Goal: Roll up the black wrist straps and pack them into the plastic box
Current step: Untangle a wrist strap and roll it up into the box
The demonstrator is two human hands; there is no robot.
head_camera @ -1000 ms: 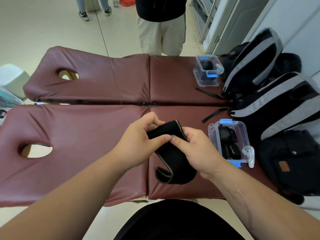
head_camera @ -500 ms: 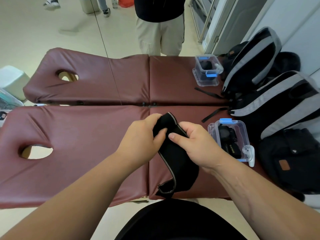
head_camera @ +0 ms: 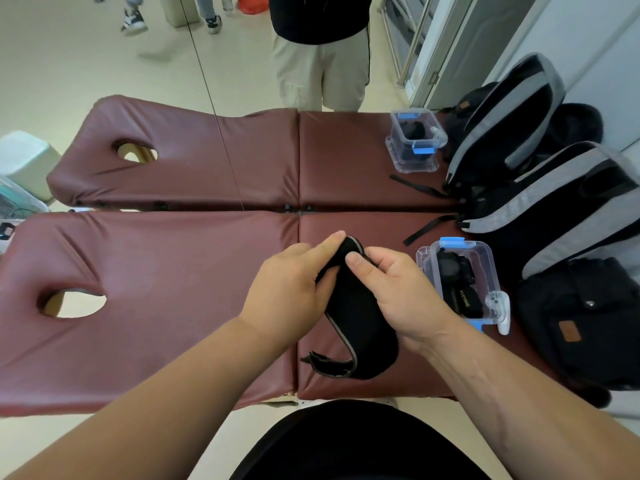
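A black wrist strap [head_camera: 358,317] with grey edging hangs between my hands above the maroon padded table [head_camera: 166,306]. My left hand [head_camera: 294,296] grips its upper end from the left, and my right hand [head_camera: 401,292] pinches the same end from the right. The strap's loose tail curls down onto the table near the front edge. Just right of my right hand stands a clear plastic box [head_camera: 460,282] with blue latches, open, with a rolled black strap inside.
A second clear box [head_camera: 415,140] sits on the far table. Grey and black backpacks [head_camera: 540,188] and a black bag [head_camera: 585,320] crowd the right side. A person in beige shorts [head_camera: 322,64] stands beyond the far table. Face holes [head_camera: 72,303] open at the left.
My hands have closed in on the strap's top end, folding it narrower. The loose tail has swung lower and to the left on the table.
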